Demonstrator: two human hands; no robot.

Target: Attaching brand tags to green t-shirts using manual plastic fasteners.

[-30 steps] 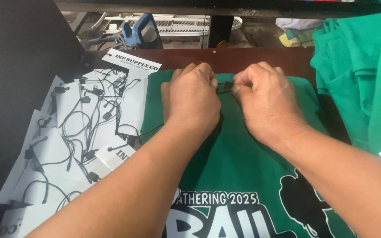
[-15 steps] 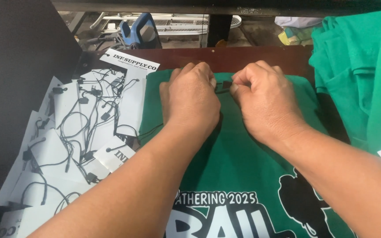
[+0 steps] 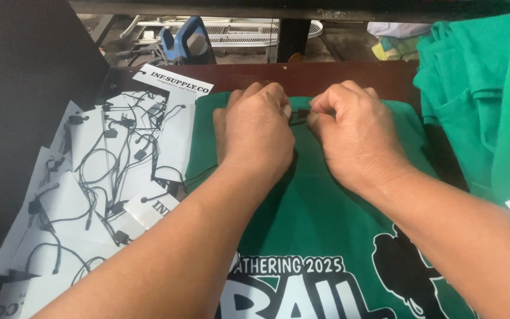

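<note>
**Both hands pinch a black cord at the collar of a green T-shirt**

A thin black cord [image 3: 300, 115] shows in the narrow gap between the two hands, at the neck end of a green T-shirt [image 3: 320, 218] that lies flat on the dark reddish-brown table [image 3: 337, 72], its collar toward the table's far edge. The left hand [image 3: 259, 131] is curled knuckles up, its fingertips closed on the cord from the left. The right hand [image 3: 355, 137] is curled the same way, thumb and forefinger pinched on the cord from the right. Both hands rest on the shirt, almost touching each other. Whether a tag hangs on the cord is hidden by the fingers.

The shirt's printed front faces up: white and black lettering and a black figure sit toward the table's near edge, partly covered by the forearms.

Just left of the shirt, along the table's left side, lies a loose spread of white paper hang tags [image 3: 92, 177] with black string loops [image 3: 119, 159] tangled over them; some tags overlap the shirt's left edge. At the table's right edge sits a stack of folded green garments [image 3: 485, 94], the same colour as the shirt. Beyond the far edge, lower down, a blue object [image 3: 187, 38] and a white wire rack [image 3: 237, 29] are visible.
</note>
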